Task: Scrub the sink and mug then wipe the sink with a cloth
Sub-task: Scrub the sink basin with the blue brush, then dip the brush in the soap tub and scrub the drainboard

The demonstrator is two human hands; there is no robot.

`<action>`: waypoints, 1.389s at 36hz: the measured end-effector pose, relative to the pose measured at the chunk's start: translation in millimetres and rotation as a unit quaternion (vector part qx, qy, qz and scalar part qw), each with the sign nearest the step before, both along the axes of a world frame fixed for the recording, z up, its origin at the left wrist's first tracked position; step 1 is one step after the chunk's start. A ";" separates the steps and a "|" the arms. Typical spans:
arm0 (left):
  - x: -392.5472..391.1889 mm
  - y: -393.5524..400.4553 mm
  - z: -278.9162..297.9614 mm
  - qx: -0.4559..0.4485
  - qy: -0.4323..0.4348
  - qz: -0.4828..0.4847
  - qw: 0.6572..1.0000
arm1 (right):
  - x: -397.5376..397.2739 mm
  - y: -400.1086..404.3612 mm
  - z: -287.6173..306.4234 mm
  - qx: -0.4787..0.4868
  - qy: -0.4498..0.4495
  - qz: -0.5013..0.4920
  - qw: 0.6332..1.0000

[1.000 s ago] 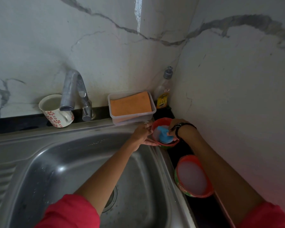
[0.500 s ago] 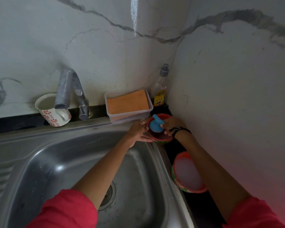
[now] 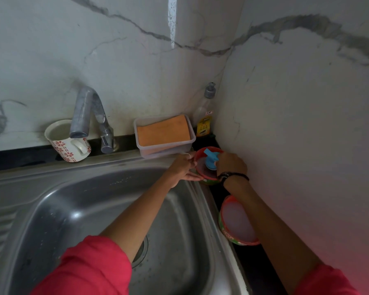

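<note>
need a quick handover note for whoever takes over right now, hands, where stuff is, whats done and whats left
Left hand: steadies the rim of the small red bowl at the sink's right corner.
Right hand: grips the blue plastic scrubber, which is in that bowl.
White mug with red flowers: upright on the ledge behind the steel sink, left of the tap.
Orange cloth: folded in the clear plastic box by the wall.
Second red bowl, holding something whitish, stands on the dark counter to the right.
Done: scrubber in hand. Nothing shows any scrubbing yet.
Left: scrub sink and mug, then wipe the sink with the cloth.
</note>
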State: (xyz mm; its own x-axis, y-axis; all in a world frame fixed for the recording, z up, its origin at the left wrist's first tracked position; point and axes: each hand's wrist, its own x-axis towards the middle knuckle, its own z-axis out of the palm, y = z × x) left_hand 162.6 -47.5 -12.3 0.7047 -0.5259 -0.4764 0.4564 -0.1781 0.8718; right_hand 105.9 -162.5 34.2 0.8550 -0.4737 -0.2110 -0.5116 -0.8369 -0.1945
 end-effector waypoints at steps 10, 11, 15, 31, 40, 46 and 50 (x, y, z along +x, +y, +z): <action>-22.2 21.4 -14.4 0.035 -0.055 0.059 0.996 | -29.7 11.5 9.4 -0.106 -0.069 0.120 0.985; -25.4 32.5 -17.2 0.047 -0.073 0.065 0.994 | -32.4 17.5 12.2 -0.107 -0.075 0.133 0.982; -39.5 93.9 -22.8 0.153 -0.211 0.059 0.964 | -42.4 55.8 23.6 -0.110 -0.077 0.203 0.970; -92.3 479.3 -27.0 0.415 -0.303 0.186 0.837 | 17.6 371.8 19.1 0.140 -0.079 0.396 0.904; -101.1 637.6 -41.8 0.481 -0.261 0.203 0.812 | 71.9 546.9 -24.4 0.186 -0.013 0.427 0.885; -85.8 687.0 -45.1 0.541 -0.263 0.148 0.785 | 93.5 580.2 -31.3 0.198 0.025 0.402 0.894; -74.4 706.0 -48.9 0.570 -0.270 0.136 0.764 | 105.9 567.7 -33.2 0.180 0.029 0.382 0.906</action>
